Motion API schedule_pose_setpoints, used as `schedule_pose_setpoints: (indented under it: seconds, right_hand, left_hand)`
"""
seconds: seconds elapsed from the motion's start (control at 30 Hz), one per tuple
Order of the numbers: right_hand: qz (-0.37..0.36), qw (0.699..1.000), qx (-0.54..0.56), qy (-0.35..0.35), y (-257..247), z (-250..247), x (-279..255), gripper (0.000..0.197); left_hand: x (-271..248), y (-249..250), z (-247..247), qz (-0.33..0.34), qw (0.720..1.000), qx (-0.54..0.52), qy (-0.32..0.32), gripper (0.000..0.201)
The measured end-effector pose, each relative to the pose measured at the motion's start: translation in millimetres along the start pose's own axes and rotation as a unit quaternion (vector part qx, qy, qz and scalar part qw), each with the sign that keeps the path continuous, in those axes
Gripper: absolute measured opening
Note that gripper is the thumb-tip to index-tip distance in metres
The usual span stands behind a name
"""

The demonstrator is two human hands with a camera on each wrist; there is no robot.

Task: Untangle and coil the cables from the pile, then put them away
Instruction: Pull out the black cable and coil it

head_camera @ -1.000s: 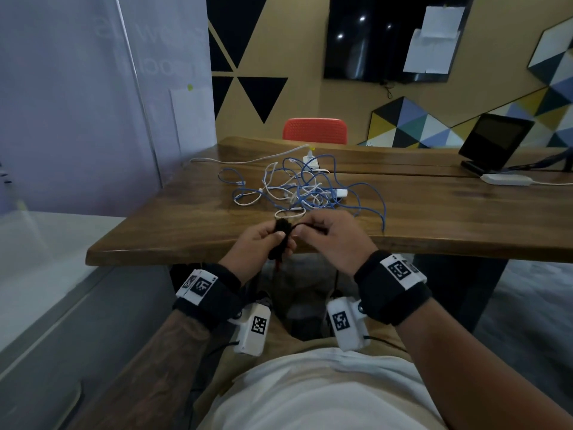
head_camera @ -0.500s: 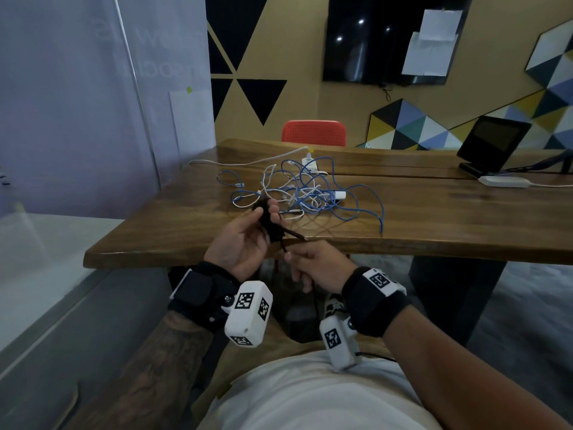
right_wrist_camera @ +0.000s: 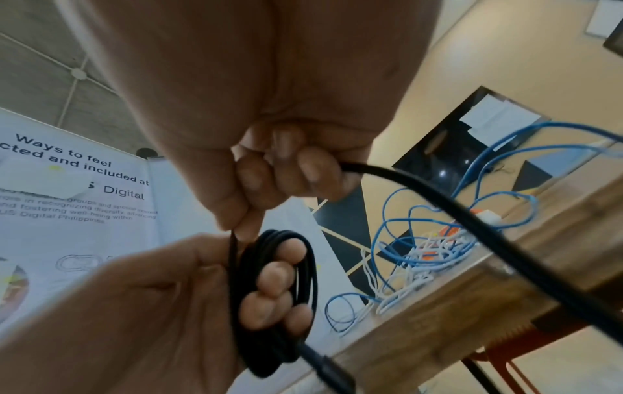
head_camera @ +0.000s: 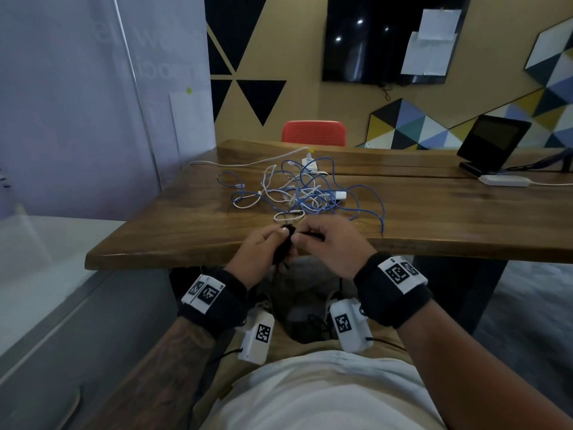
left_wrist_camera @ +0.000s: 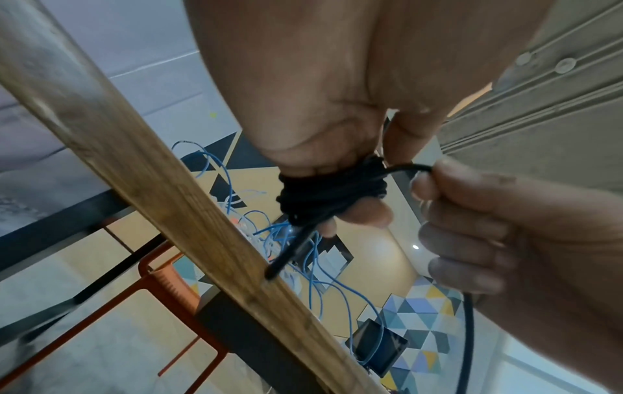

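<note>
A: What changed just now?
B: The right hand (head_camera: 328, 248) came back up to the left hand (head_camera: 259, 254); another turn goes on the thin black cable coil (right_wrist_camera: 279, 290), which the left fingers grip, the right pinching the loose strand.
A: Room?
B: Hands are at the wooden table's near edge (head_camera: 186, 259); the blue and white cable pile (head_camera: 305, 193) lies behind.

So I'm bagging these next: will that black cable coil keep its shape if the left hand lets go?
Probably not. The black cable coil looks thin and floppy, with loops kept together only by the left hand. The right hand grips a loose, untucked tail, so it would likely spring open. It looks light.
</note>
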State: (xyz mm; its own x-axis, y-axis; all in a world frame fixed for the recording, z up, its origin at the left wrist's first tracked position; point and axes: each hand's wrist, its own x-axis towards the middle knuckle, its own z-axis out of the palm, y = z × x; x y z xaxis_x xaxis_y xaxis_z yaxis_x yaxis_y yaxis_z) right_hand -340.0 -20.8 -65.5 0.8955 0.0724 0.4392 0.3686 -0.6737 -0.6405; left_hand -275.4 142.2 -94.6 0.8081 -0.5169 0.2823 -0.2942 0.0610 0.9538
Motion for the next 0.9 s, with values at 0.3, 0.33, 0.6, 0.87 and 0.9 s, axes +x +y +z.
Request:
schedule_pose_setpoints:
  seconds: [0.3, 0.33, 0.6, 0.87, 0.9]
  right_hand:
    - [0.032, 0.988, 0.104, 0.112, 22, 0, 2, 0.014]
    - [0.044, 0.988, 0.106, 0.103, 26, 5, 3, 0.015]
    - [0.131, 0.963, 0.004, -0.234, 6, 37, -15, 0.026]
    - [-0.014, 0.997, -0.033, -0.062, -8, 5, -3, 0.013]
    - [-0.012, 0.999, -0.031, -0.042, -7, -1, -2, 0.012]
  left_hand:
    - [-6, 24, -4, -0.122, 0.934, -0.331, -0.058, 0.027]
    - [-4, 27, -7, -0.116, 0.908, -0.400, -0.044, 0.028]
    - [11, 17, -12, -0.052, 0.839, -0.529, 0.119, 0.023]
    - [6, -5, -5, 0.077, 0.994, 0.052, 0.054, 0.011]
    - [5, -3, -4, 0.063, 0.997, 0.038, 0.027, 0.011]
